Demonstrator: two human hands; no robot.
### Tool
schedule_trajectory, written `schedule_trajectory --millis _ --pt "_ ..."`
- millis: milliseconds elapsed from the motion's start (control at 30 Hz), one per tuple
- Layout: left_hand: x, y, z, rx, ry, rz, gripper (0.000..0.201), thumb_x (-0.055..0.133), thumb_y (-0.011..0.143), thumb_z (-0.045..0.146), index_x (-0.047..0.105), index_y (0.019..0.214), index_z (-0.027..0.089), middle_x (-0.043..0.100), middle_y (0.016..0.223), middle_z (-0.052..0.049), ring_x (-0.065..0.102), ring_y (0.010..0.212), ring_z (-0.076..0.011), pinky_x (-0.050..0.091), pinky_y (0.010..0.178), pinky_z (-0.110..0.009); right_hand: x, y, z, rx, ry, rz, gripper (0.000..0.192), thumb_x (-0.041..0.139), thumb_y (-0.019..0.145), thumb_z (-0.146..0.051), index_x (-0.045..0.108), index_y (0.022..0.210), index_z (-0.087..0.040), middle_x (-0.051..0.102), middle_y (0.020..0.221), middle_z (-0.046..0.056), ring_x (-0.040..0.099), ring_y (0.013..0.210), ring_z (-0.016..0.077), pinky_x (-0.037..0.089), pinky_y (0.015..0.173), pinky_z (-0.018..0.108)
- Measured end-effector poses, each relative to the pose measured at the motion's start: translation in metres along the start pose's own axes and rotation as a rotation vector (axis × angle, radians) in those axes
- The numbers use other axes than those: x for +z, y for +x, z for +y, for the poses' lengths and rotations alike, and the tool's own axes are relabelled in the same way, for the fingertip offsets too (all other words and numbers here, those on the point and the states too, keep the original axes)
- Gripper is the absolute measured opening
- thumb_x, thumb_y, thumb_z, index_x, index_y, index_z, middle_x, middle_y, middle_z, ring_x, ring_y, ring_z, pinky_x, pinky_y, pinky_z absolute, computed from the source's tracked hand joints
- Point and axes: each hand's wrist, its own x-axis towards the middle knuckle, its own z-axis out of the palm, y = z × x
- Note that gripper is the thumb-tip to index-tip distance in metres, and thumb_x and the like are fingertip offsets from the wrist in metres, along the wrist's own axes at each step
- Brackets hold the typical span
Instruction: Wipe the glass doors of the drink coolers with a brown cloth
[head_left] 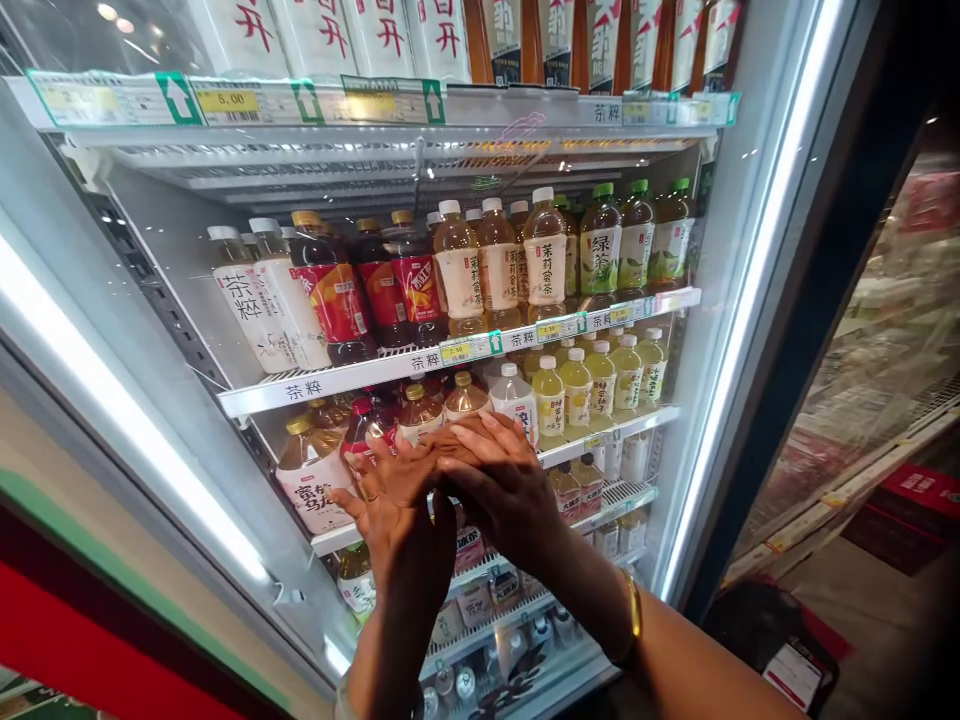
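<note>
Both my hands are raised in front of an upright drinks fridge (688, 450). My left hand (405, 500) has its fingers stretched out and spread, with nothing seen in it. Across its fingers lies my right hand (506, 485), fingers extended and touching the left. A gold bracelet (634, 605) circles the right wrist. Behind the hands, partly covered by them, stand large gold-capped bottles, among them a white-labelled bottle (309, 480) on the left. A white-capped bottle (514, 400) shows just above my right hand. My palms are hidden.
On the shelf above stand red-labelled bottles (330, 290), jasmine tea bottles (544, 250) and green-capped bottles (601, 240). Price tags line the shelf edge (360, 375). Bright light strips (750, 330) run down both sides. Another shelf unit (862, 430) stands at the right.
</note>
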Motion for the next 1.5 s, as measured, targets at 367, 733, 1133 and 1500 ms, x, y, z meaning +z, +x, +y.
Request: schedule_trajectory --millis 367,733,1133,1500 --pt "0.029 0.021 0.039 0.058 0.193 0.048 0.083 0.056 0.098 0.019 0.013 0.169 0.025 0.006 0.175 -0.014 0.0 0.164 -0.0356 -0.008 0.126 -0.073 -0.028 0.023 0.046 0.068 -0.001 0.113 0.038 0.063 0.098 -0.024 0.061 0.135 -0.029 0.057 0.154 0.004 0.038 0.156 0.0303 0.036 0.128 0.061" --pt "0.048 0.036 0.072 0.009 0.248 0.051 0.085 0.055 0.101 0.022 0.004 0.169 0.024 0.002 0.176 -0.011 -0.004 0.165 -0.0278 -0.012 0.13 -0.06 -0.053 0.013 0.09 0.105 0.028 0.216 0.037 0.065 0.096 -0.021 0.063 0.133 -0.023 0.059 0.148 0.01 0.041 0.153 0.0343 0.039 0.125 0.063" --pt "0.065 0.053 0.099 0.028 0.225 0.107 0.084 0.058 0.099 0.017 0.012 0.169 0.025 0.014 0.174 -0.011 0.005 0.165 -0.0271 -0.009 0.132 -0.06 -0.072 -0.01 0.132 0.118 -0.056 0.263 0.041 0.067 0.092 -0.021 0.062 0.132 -0.024 0.061 0.146 0.011 0.047 0.149 0.0342 0.038 0.125 0.066" --pt "0.078 0.064 0.129 0.116 0.189 0.088 0.081 0.051 0.099 0.011 0.01 0.169 0.02 0.009 0.175 -0.01 0.0 0.165 -0.0239 -0.01 0.132 -0.054 -0.079 -0.026 0.145 0.022 -0.03 0.231 0.038 0.069 0.093 -0.021 0.064 0.13 -0.021 0.068 0.135 0.01 0.05 0.146 0.0327 0.041 0.125 0.061"
